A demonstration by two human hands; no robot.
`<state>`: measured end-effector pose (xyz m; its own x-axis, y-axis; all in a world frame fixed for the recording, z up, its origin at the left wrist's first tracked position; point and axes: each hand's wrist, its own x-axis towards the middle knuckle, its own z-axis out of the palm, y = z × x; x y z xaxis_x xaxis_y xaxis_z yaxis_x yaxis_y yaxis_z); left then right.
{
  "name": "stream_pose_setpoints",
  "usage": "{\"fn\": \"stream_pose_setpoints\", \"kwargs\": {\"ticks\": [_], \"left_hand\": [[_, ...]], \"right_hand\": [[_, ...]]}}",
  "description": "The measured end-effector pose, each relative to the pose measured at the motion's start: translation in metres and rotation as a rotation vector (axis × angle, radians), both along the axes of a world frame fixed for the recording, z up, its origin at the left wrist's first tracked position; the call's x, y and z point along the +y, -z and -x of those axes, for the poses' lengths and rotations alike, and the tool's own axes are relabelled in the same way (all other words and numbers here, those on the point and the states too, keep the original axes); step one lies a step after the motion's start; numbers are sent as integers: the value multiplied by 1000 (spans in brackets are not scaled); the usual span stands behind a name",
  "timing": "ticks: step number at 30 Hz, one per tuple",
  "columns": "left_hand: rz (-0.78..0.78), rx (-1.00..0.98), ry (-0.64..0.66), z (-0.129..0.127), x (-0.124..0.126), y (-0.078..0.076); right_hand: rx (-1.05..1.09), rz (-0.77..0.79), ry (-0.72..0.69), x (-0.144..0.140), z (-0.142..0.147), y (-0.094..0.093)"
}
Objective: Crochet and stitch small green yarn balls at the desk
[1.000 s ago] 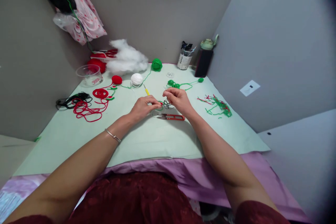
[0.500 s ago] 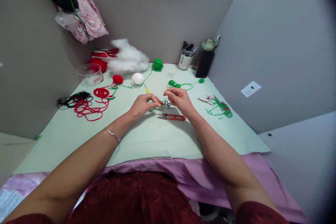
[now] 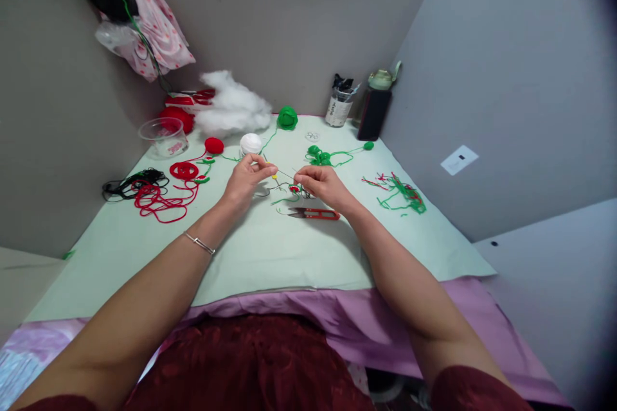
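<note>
A thin thread (image 3: 284, 173) runs taut between our 2 hands at the centre of the frame, above the desk (image 3: 270, 250). Our left hand (image 3: 245, 178) pinches one end with its fingers pressed together; our right hand (image 3: 321, 183) pinches the other beside a small red and green piece (image 3: 294, 189). Red snips (image 3: 313, 214) lie just below.

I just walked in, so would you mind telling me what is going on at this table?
A person is doing small yarn craft on a pale green mat. The left hand and right hand pinch the ends of a thin strand or needle stretched between them, above a tiny red and green piece. Red thread snips lie just in front of the hands. Red yarn, a white ball and a green ball lie behind.
</note>
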<state>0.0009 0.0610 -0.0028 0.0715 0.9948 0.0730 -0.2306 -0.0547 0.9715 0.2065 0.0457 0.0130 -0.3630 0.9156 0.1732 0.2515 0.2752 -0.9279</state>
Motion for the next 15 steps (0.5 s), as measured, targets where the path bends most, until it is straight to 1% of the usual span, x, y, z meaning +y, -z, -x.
{"fn": "stream_pose_setpoints", "kwargs": {"ticks": [3, 5, 8, 12, 15], "left_hand": [[-27, -12, -54, 8, 7, -2], [-62, 19, -62, 11, 10, -2], [-133, 131, -1, 10, 9, 0], [-234, 371, 80, 6, 3, 4], [-213, 442, 156, 5, 1, 6]], "right_hand": [[-5, -1, 14, 2, -3, -1], [-3, -7, 20, 3, -5, 0], [19, -10, 61, 4, -7, 0], [111, -2, 133, 7, -9, -1], [153, -3, 170, 10, -11, -1]]}}
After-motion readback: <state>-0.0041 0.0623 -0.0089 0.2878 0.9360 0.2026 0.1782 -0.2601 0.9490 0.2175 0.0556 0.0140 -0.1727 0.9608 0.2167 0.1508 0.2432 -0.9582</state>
